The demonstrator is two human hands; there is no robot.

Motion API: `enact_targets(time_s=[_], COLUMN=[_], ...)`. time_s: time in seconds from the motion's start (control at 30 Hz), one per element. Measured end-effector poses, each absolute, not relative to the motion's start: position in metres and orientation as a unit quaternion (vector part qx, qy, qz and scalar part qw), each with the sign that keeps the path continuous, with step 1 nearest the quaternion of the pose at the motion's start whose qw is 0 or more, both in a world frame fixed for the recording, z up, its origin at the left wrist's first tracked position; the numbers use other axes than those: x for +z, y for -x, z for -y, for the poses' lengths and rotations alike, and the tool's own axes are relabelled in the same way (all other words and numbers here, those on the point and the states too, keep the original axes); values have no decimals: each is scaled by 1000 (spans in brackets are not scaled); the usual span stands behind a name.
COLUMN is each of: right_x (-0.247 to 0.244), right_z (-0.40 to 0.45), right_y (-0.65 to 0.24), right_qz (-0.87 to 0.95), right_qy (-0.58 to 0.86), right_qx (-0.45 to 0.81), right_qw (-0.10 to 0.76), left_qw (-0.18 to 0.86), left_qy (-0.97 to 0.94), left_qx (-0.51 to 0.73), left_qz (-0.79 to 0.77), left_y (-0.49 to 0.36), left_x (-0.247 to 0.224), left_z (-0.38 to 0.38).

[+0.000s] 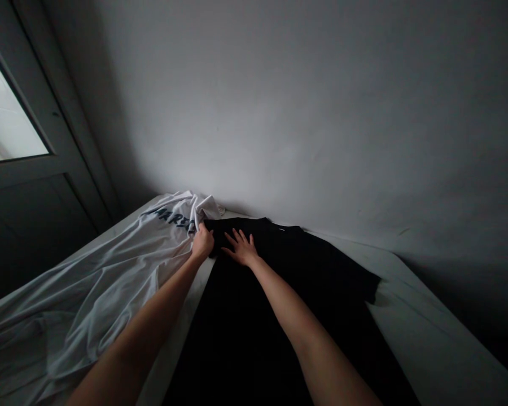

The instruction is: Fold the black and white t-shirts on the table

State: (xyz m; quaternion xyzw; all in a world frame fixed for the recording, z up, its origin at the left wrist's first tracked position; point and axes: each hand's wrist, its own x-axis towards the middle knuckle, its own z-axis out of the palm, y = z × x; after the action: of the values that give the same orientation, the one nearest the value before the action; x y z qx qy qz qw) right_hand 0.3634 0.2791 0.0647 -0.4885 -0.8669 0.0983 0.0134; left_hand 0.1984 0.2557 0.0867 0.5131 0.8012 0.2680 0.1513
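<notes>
A black T-shirt [296, 270] lies spread out with its neckline toward the wall and one sleeve out to the right. My left hand [202, 241] is closed on the edge of its left sleeve. Flat on the black cloth near the left shoulder rests my right hand [241, 248], fingers spread, holding nothing. A crumpled white T-shirt [122, 287] with dark lettering lies to the left, its bunched end close beside my left hand.
Both shirts lie on a pale surface [423, 332] that runs up against a grey wall [279, 113]. A door [29, 175] with a bright glass pane stands at the left. Dark shadow lies beyond the surface's right edge.
</notes>
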Motion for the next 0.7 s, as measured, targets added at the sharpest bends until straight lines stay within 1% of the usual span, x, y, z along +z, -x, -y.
enact_targets(time_s=[0.13,0.2,0.23,0.3,0.37,0.4,0.47,0.53,0.6,0.7], right_x=[69,78,85,102,122,132,150,164,173,177], right_z=[-283,-287,-290,-297,-303,-306,-310,-311,-312,-314], right_y=[-363,-362,-360,-355,-348,-343,-335,-330,-332,-346], right_qz=[863,854,850,856,892,917,956,967,956,927], right_qy=[490,499,506,501,433,378,283,256,291,371], right_qx=[123,146,146,107,45,26,17,6,-27,-49], right_qw=[-5,-6,9,70,121,121,71,3,-26,-12], left_qw=[199,207,196,163,138,129,118,112,107,99], left_qy=[-509,-523,-534,-575,-625,-641,-651,-645,-638,-624], left_qx=[227,222,228,251,275,282,284,278,264,184], left_qz=[-806,-797,-790,-761,-718,-702,-693,-703,-715,-753], left_y=[-201,-202,-202,-205,-209,-212,-218,-223,-226,-225], left_x=[89,90,91,93,95,97,101,105,108,109], left_z=[-253,-252,-252,-252,-251,-251,-250,-244,-232,-196])
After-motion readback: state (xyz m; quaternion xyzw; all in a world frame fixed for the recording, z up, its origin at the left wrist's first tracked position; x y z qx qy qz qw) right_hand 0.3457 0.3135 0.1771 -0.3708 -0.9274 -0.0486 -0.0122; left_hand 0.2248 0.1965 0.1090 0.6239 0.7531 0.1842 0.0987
